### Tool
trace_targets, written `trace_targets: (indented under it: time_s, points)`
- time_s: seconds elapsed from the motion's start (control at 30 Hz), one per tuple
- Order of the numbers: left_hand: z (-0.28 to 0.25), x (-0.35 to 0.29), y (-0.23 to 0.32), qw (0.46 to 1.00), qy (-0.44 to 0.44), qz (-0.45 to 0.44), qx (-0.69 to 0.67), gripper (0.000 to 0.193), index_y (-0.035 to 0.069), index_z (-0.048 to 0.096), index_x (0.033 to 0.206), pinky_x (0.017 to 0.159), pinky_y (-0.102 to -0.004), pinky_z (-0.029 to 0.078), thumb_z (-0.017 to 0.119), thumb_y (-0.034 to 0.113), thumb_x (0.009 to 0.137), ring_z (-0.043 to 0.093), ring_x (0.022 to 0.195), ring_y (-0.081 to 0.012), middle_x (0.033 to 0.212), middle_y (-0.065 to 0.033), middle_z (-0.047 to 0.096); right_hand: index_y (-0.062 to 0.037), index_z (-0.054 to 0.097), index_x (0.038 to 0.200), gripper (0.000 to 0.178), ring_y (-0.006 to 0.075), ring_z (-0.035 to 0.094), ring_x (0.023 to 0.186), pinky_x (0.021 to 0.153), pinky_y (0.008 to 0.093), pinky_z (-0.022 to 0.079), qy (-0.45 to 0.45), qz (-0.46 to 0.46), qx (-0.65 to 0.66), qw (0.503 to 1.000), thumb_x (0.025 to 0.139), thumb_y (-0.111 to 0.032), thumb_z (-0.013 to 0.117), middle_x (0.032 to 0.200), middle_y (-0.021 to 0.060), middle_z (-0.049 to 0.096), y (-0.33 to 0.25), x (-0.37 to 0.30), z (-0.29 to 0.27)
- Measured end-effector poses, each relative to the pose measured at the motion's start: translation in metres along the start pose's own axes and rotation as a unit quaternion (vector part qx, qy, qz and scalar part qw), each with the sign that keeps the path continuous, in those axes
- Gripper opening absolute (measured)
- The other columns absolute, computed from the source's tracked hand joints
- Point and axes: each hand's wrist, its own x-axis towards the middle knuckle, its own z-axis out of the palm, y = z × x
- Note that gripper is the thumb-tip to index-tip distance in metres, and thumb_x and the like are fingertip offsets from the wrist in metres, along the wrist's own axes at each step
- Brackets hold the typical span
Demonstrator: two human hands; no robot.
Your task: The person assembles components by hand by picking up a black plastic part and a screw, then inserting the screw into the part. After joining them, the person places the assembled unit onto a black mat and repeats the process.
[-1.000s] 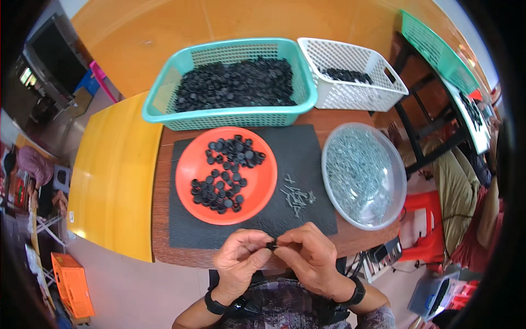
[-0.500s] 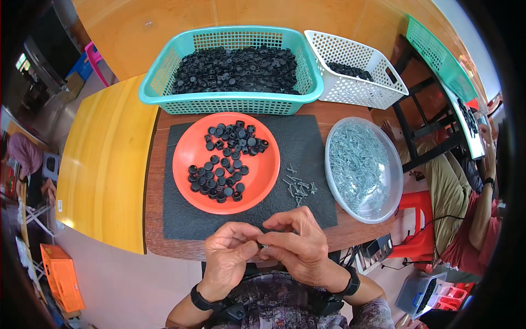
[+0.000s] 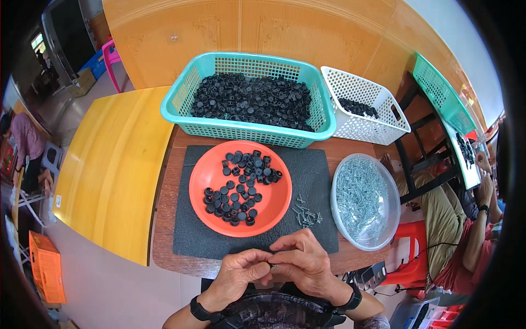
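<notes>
Just past the table's near edge, my left hand [image 3: 241, 274] and my right hand [image 3: 304, 266] meet, fingertips pinched together. Between them shows a sliver of a small black plastic cap [image 3: 270, 265], held by the left fingers and mostly covered. A silvery glint beside it, at the right fingertips, looks like a screw, but the fingers hide most of it. Beyond my hands an orange-red bowl [image 3: 241, 230] holds many round black caps [image 3: 234, 205]. To its right, a small pile of loose screws [image 3: 308, 216] lies on the dark mat [image 3: 189, 241].
A clear round tub [image 3: 392, 219] of screws stands on the right. Behind are a teal basket [image 3: 246, 132] full of black caps and a white perforated basket [image 3: 372, 129] with more. A yellow tabletop [image 3: 109, 175] adjoins on the left. Another person's arm [image 3: 478, 236] shows far right.
The view has tilted up, so the table and its contents sit lower in the picture. Both hands stay together, still pinching, with only slight finger movement.
</notes>
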Motion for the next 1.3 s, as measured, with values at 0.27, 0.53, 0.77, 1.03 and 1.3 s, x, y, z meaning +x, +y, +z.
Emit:
trace_targets:
  time_s: [0.27,0.53,0.77,1.03,1.3]
  points:
    - [-0.012,-0.004,0.006,0.999,0.036,0.037,-0.019,0.031,-0.002,0.06,0.103,0.06,-0.0218,0.049,0.067,0.023,0.087,0.058,0.067,-0.0105,0.085,-0.0089,0.065,-0.0054,0.067,0.101,0.036,0.0278,0.056,0.085,0.073,0.0349,0.046,-0.074,0.016,0.015,0.997,0.066,-0.002,0.074,0.096,0.0091,0.063,-0.001,0.041,-0.016]
    - [-0.011,-0.01,0.008,0.992,0.076,0.086,-0.06,0.036,-0.004,0.059,0.095,0.054,-0.0286,0.045,0.071,0.027,0.082,0.057,0.063,-0.0187,0.079,-0.0143,0.062,-0.0056,0.067,0.083,0.023,0.0266,0.05,0.077,0.065,0.0385,0.044,-0.079,-0.098,-0.206,0.97,0.063,0.004,0.062,0.079,0.0078,0.055,0.028,0.072,0.024]
    - [-0.013,-0.01,0.014,0.984,0.102,0.144,-0.013,0.037,-0.004,0.057,0.096,0.057,-0.0283,0.046,0.07,0.028,0.083,0.057,0.063,-0.0181,0.083,-0.0168,0.064,-0.0046,0.061,0.076,0.015,0.0281,0.051,0.077,0.064,0.0393,0.043,-0.108,-0.089,-0.191,0.972,0.064,0.004,0.061,0.079,0.0091,0.054,0.027,0.077,0.019]
    - [0.007,0.003,0.014,0.963,0.125,0.231,0.055,0.037,-0.005,0.055,0.101,0.062,-0.0277,0.05,0.066,0.027,0.087,0.061,0.07,-0.0178,0.098,-0.0186,0.064,0.0005,0.06,0.085,0.007,0.0245,0.063,0.074,0.066,0.0333,0.048,-0.193,0.118,0.12,0.967,0.08,-0.003,0.063,0.078,0.0121,0.065,-0.008,0.051,-0.013]
    - [0.023,0.007,0.003,0.97,0.104,0.214,0.048,0.031,-0.004,0.053,0.102,0.067,-0.0331,0.055,0.061,0.024,0.091,0.065,0.078,-0.0218,0.102,-0.0193,0.062,0.0015,0.061,0.09,0.012,0.0104,0.06,0.071,0.064,0.0262,0.048,-0.098,0.263,0.215,0.935,0.082,-0.006,0.067,0.079,0.0073,0.065,-0.013,0.03,-0.021]
